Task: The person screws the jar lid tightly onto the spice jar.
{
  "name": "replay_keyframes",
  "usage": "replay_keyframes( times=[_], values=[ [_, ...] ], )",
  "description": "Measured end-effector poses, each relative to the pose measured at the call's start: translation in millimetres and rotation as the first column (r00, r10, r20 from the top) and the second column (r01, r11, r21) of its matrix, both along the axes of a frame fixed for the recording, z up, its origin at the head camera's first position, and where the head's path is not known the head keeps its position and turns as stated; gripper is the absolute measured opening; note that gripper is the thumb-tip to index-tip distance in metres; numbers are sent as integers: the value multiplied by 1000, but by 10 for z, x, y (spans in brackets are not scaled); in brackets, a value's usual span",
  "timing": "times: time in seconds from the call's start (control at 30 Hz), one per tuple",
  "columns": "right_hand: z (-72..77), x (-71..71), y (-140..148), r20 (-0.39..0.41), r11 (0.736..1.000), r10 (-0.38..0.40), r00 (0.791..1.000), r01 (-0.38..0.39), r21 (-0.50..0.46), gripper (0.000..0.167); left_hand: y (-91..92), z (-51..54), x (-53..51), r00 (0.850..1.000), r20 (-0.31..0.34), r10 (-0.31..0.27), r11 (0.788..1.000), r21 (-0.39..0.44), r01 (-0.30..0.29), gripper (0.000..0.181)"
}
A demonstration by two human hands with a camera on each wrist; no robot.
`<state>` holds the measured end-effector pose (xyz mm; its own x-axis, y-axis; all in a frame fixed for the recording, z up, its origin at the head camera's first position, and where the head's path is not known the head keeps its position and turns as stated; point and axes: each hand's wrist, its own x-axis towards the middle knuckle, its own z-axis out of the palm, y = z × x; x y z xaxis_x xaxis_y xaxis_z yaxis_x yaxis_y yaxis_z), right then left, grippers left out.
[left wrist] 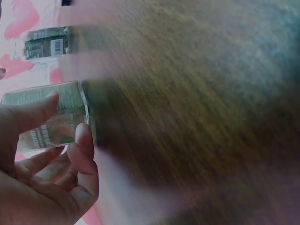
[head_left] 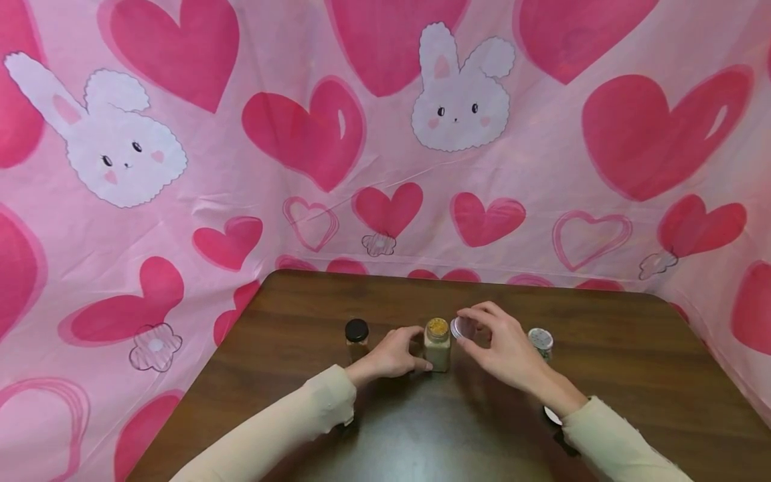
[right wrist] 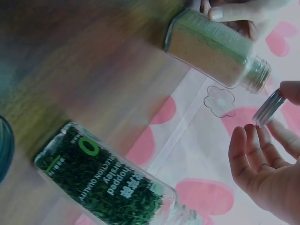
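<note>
An uncapped glass jar of tan powder stands upright mid-table, its top yellowish in the head view. My left hand is curved round the jar's left side, thumb and fingers at the glass. Just right of the jar's mouth, my right hand pinches a silvery round lid on edge between thumb and fingers. The right wrist view shows that lid apart from the jar's threaded neck, with the right hand below it.
A black-capped jar stands left, behind my left wrist. Beyond my right wrist stands a jar of chopped parsley, uncapped in the right wrist view. A dark object with a white top lies partly under my right sleeve.
</note>
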<state>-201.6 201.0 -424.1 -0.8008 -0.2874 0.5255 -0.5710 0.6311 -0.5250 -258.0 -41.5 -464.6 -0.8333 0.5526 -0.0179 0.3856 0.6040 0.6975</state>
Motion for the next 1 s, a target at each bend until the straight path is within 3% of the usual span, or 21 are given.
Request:
replay_keyframes(
  times=[0.47,1.0],
  values=[
    [190,-124,-89,101,986,131,986,-140,89,45,-18,-27,-32,1000,-3,-13,1000,-4,13,56],
    [298,-227,-178,210,959,156,965,-199,202,45,-16,-35,-76,1000,23,-13,999,-31,14,57]
  ],
)
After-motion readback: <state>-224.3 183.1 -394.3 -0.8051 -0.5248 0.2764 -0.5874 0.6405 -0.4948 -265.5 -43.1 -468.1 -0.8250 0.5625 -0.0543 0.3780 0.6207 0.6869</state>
